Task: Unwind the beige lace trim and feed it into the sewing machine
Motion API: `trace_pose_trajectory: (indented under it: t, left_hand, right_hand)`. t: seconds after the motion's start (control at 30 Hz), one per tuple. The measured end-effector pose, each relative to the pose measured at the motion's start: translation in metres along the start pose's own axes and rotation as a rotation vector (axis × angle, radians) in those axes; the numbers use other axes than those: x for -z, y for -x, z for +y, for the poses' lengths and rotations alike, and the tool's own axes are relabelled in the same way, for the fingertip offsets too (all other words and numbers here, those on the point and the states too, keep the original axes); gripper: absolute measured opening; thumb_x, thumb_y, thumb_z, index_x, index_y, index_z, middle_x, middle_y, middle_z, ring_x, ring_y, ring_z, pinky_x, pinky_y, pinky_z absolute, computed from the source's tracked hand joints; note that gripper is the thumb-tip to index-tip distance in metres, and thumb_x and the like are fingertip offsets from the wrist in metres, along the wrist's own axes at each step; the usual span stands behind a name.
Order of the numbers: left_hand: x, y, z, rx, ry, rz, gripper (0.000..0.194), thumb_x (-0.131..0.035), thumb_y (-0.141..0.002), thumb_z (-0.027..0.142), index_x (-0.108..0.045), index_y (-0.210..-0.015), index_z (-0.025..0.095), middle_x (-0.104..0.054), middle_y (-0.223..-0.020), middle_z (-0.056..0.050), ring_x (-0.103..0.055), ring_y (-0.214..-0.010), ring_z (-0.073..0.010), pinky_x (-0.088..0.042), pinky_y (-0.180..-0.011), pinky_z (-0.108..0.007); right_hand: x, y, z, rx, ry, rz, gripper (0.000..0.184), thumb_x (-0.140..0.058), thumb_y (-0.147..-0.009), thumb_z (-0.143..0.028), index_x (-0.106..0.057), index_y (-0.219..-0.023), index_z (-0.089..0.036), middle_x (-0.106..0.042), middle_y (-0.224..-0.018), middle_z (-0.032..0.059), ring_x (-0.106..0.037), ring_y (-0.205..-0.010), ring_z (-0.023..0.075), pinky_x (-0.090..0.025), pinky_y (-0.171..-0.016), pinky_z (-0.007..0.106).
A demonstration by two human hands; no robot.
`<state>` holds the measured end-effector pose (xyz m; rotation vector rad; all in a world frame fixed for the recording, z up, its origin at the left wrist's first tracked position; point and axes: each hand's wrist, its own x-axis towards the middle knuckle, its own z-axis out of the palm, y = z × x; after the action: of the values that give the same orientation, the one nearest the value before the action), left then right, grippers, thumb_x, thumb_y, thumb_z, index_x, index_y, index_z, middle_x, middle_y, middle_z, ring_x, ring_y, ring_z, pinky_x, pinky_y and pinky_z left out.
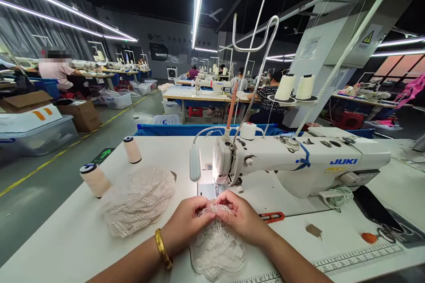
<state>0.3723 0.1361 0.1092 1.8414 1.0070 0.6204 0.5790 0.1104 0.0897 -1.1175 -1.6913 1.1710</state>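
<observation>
My left hand [190, 220] and my right hand [241, 216] meet at the front of the sewing machine [265, 163]. Both pinch the upper edge of a piece of cream lace [217, 254], which hangs down over the table edge side of my hands. The needle area [219, 189] sits just beyond my fingertips, under the lit machine head. To the left lies a heap of similar cream lace [139, 201]. A pair of orange thread snips [272, 217] rests right of my right hand, partly hidden by it.
Two thread cones [96, 180] stand at the table's left. Rightward lie a brown tag [314, 231], a black phone [376, 207] and a ruler tape [358, 260]. A thread stand with two cones [284, 87] rises behind the machine. Other people sit at machines farther off.
</observation>
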Motion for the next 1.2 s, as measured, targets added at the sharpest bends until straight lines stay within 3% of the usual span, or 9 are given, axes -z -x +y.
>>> trace_pose_trajectory:
  t: [0.17, 0.33, 0.63, 0.77, 0.9, 1.0, 1.2]
  left_hand:
    - [-0.005, 0.006, -0.001, -0.044, -0.047, 0.041, 0.031, -0.061, -0.091, 0.043, -0.058, -0.07, 0.021, -0.06, -0.073, 0.0, -0.052, -0.073, -0.018, -0.037, -0.068, -0.028]
    - [-0.007, 0.008, 0.006, -0.016, 0.069, 0.054, 0.024, -0.065, -0.091, 0.045, -0.068, -0.089, 0.022, -0.069, -0.086, -0.002, -0.059, -0.08, -0.0203, -0.044, -0.073, -0.029]
    - [-0.008, 0.009, 0.006, -0.065, 0.035, 0.171, 0.027, -0.067, -0.088, 0.044, -0.062, -0.074, 0.022, -0.062, -0.077, -0.001, -0.053, -0.072, -0.0187, -0.041, -0.066, -0.029]
    - [-0.009, 0.009, 0.004, -0.083, 0.04, 0.17, 0.025, -0.068, -0.088, 0.041, -0.061, -0.073, 0.022, -0.064, -0.081, -0.002, -0.056, -0.076, -0.0195, -0.043, -0.069, -0.029]
    - [-0.01, 0.008, 0.007, -0.027, 0.175, 0.127, 0.021, -0.069, -0.088, 0.043, -0.065, -0.091, 0.022, -0.067, -0.086, -0.002, -0.061, -0.08, -0.0211, -0.047, -0.073, -0.03]
    - [-0.01, 0.008, 0.01, 0.004, 0.196, 0.087, 0.03, -0.069, -0.086, 0.045, -0.071, -0.103, 0.02, -0.068, -0.09, -0.004, -0.061, -0.085, -0.0222, -0.047, -0.077, -0.031]
    - [-0.011, 0.007, 0.008, 0.032, 0.16, 0.121, 0.027, -0.069, -0.083, 0.047, -0.061, -0.079, 0.021, -0.058, -0.077, 0.0, -0.05, -0.074, -0.0184, -0.039, -0.067, -0.029]
  right_hand:
    - [-0.003, 0.007, -0.009, 0.03, 0.073, 0.061, 0.018, -0.064, -0.098, -0.042, -0.064, -0.095, -0.024, -0.069, -0.097, 0.0014, -0.063, -0.095, 0.0225, -0.045, -0.088, 0.036]
    - [-0.004, 0.008, -0.013, 0.028, 0.173, 0.075, 0.016, -0.059, -0.097, -0.037, -0.06, -0.088, -0.024, -0.067, -0.092, 0.0005, -0.059, -0.093, 0.0224, -0.041, -0.087, 0.035]
    - [-0.003, 0.014, -0.013, 0.0, 0.147, 0.078, 0.023, -0.06, -0.099, -0.048, -0.062, -0.103, -0.026, -0.069, -0.105, 0.003, -0.059, -0.101, 0.0251, -0.043, -0.09, 0.037]
    - [-0.004, 0.013, -0.012, 0.031, 0.162, 0.078, 0.022, -0.059, -0.1, -0.046, -0.061, -0.094, -0.025, -0.067, -0.097, 0.0015, -0.058, -0.097, 0.0238, -0.041, -0.088, 0.036]
    - [-0.005, 0.013, -0.012, 0.075, 0.181, 0.084, 0.021, -0.057, -0.102, -0.043, -0.061, -0.092, -0.025, -0.066, -0.096, 0.0012, -0.058, -0.096, 0.0229, -0.04, -0.088, 0.035]
    - [-0.005, 0.013, -0.012, 0.113, 0.192, 0.086, 0.02, -0.057, -0.104, -0.04, -0.062, -0.092, -0.025, -0.064, -0.095, 0.0006, -0.059, -0.095, 0.0219, -0.04, -0.089, 0.035]
    - [-0.004, 0.011, -0.01, 0.107, 0.16, 0.082, 0.021, -0.058, -0.104, -0.042, -0.062, -0.091, -0.025, -0.066, -0.098, 0.0012, -0.061, -0.097, 0.0224, -0.041, -0.091, 0.035]
